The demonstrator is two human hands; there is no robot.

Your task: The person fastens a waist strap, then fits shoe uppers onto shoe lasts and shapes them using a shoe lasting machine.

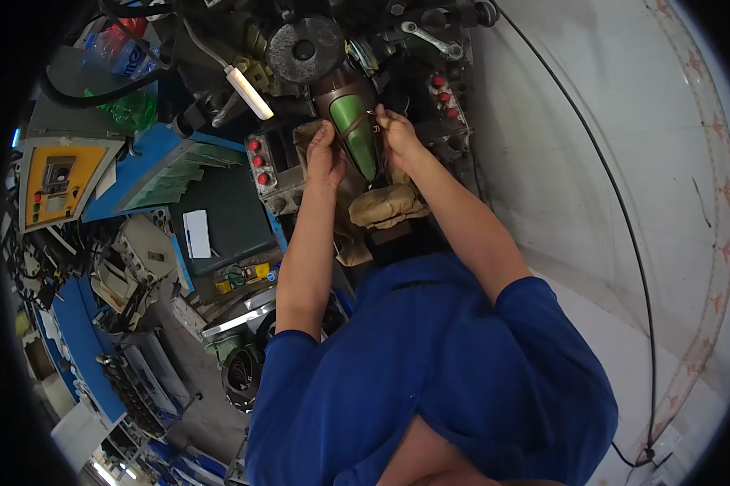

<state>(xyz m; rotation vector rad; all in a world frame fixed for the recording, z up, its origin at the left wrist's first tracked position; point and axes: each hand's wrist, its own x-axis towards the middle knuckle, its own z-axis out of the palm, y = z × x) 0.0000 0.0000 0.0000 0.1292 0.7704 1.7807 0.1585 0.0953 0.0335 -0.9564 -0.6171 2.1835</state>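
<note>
Left hand [325, 159], fingers curled, grasp indeterminable: at eight o'clock of the pointed green-and-brown shoe-shaped piece [345, 113], itself at twelve o'clock in view. Right hand [397, 139], fingers bent, hold likewise indeterminable: three o'clock; uneven hand pressure might skew the piece.

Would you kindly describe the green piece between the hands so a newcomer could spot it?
Find the large round grey disc at the top. Below it, between left hand and right hand, lies the green piece, its tip towards the blue shirt. Glossy and crossed by a brown strap, it differs from the dull tan cloth nearby.
</note>
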